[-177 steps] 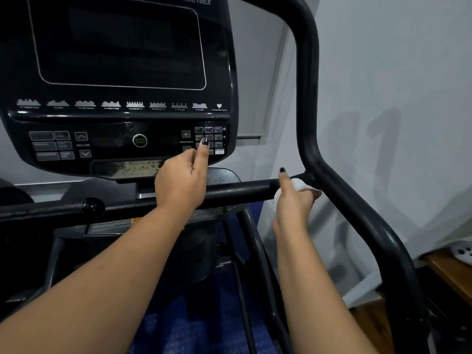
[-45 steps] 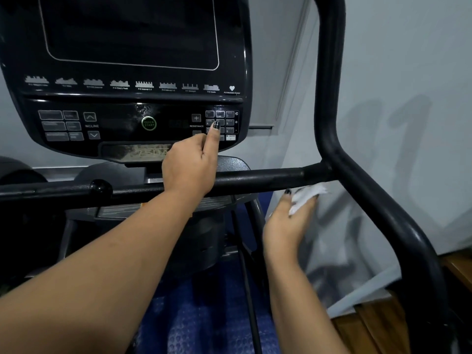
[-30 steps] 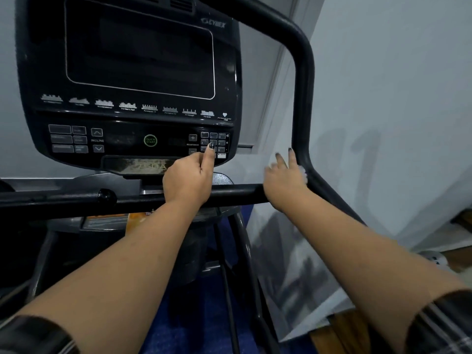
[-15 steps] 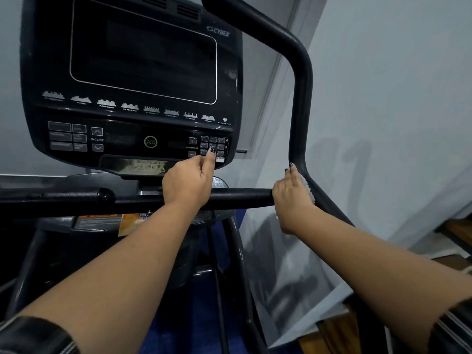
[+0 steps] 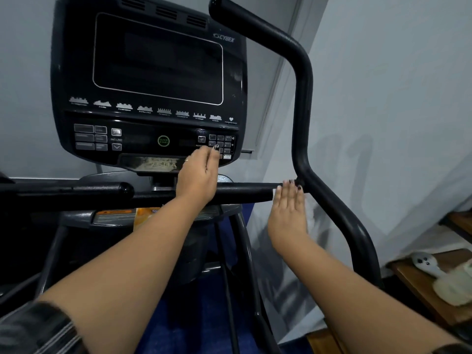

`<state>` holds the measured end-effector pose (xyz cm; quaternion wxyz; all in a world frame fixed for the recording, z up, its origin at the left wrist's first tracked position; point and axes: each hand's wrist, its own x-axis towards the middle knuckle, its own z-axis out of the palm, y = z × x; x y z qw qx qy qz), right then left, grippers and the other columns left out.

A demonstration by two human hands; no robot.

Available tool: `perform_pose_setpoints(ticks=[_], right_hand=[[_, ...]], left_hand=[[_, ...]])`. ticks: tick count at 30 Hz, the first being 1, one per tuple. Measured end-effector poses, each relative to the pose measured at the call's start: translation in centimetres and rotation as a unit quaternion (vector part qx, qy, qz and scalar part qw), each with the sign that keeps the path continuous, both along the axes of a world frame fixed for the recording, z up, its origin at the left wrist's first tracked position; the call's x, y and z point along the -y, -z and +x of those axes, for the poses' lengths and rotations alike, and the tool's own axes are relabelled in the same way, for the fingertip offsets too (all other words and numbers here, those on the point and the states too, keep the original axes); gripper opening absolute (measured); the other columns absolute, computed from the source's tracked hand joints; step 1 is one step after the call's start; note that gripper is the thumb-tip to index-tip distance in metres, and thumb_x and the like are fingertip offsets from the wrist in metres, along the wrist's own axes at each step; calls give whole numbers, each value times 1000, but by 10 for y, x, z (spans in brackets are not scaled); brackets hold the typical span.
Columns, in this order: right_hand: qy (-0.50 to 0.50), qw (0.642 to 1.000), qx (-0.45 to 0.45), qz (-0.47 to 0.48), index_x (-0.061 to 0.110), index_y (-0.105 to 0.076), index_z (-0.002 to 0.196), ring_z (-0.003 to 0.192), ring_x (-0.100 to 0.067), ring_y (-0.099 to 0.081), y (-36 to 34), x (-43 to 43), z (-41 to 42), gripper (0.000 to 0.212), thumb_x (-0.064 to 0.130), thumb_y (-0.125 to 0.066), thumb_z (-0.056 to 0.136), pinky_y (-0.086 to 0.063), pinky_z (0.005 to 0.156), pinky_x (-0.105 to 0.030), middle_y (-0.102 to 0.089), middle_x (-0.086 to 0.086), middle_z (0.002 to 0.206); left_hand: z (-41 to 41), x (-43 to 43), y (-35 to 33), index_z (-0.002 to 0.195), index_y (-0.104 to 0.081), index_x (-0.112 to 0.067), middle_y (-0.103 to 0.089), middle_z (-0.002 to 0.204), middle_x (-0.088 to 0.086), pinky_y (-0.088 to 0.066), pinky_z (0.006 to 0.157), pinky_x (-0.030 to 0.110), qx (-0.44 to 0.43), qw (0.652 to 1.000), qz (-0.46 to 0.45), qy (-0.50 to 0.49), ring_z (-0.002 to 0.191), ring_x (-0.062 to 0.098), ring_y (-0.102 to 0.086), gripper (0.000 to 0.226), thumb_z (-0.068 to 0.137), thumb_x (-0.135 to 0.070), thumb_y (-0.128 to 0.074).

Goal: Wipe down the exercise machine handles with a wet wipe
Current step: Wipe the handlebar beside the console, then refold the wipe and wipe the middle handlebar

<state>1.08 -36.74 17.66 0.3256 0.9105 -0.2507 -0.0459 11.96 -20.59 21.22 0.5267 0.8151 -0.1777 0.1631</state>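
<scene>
Right hand (image 5: 288,213) flat, wipe (image 5: 275,193) merely pressed to the bar (image 5: 242,192), so it may slip; left hand (image 5: 198,180), open, may poke keys (image 5: 221,144).

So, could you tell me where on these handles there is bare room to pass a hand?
The crossbar is bare between the left hand and the right hand. The curved upright handle is free all the way above the joint. Left of the left hand it is crowded: a knobbed bar end runs alongside the crossbar, under the console.
</scene>
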Motion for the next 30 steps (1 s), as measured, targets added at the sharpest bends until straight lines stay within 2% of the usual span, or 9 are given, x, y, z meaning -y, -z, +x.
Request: perform_pose_setpoints(ticks=[3,5,7,9,10,13,19,26,30], right_hand=[[19,910,167,380,1,0,153,149,-37,-8,1,-31,-23,70,0,-35,93,-11,120,-45,-5,-24,160],[85,701,249,663,9,-27,144,119,-35,-47,-4,-55,-43,56,-6,-35,90,-45,91,-38,-41,-24,138],[136,459,297,826,2,-48,128,95,-36,-59,-2,-67,-55,46,-10,-34,86,-50,67,-33,-59,-24,114],[159,275,309,896,-5,-56,123,102,-43,-64,5,-74,-61,41,-7,-40,86,-55,76,-41,-66,-28,114],[166,231,308,908,-5,-57,123,106,-43,-64,7,-77,-61,37,-2,-44,89,-54,85,-47,-66,-29,115],[173,201,318,910,-4,-61,118,102,-36,-68,6,-89,-62,30,13,-57,94,-55,87,-46,-69,-27,111],[98,264,325,903,1,-66,113,97,-31,-70,8,-104,-67,26,16,-59,93,-54,88,-46,-73,-20,105],[101,210,297,926,1,-63,100,83,-25,-69,23,-118,-78,12,0,-63,88,-58,74,-38,-71,-18,95],[124,143,270,944,0,-61,109,87,-24,-69,29,-123,-86,32,10,-70,80,-60,77,-39,-72,-15,95]], left_hand=[[-28,-18,19,102,-57,-23,-57,104,-2,-41,88,38,-21,983,-180,-15,103,21,-52,33,95,-49,-37],[-62,-34,40,93,-56,-31,-59,99,-2,-43,82,36,-123,950,-285,-18,95,18,-54,23,93,-50,-44],[-96,-49,60,92,-55,-28,-61,95,-2,-44,75,35,-273,919,-283,26,88,16,-55,13,96,-40,-51],[-124,-61,75,103,-56,-25,-66,104,-3,-50,79,39,-408,879,-228,96,96,16,-62,20,93,-42,-57],[-134,-68,78,109,-57,-25,-68,108,-2,-52,83,42,-450,856,-213,136,101,18,-64,33,88,-49,-60],[-151,-79,72,117,-59,-18,-71,113,3,-54,88,46,-495,813,-206,229,105,25,-67,53,78,-53,-65],[-152,-86,63,109,-64,-9,-73,102,15,-59,78,37,-406,854,-285,155,86,22,-72,20,91,-17,-63],[-148,-98,63,99,-60,-9,-69,98,14,-56,70,41,-371,851,-357,107,84,25,-68,8,91,-11,-62],[-146,-103,66,101,-60,-11,-71,90,8,-55,75,38,-350,862,-345,121,82,21,-68,12,92,-3,-59]])
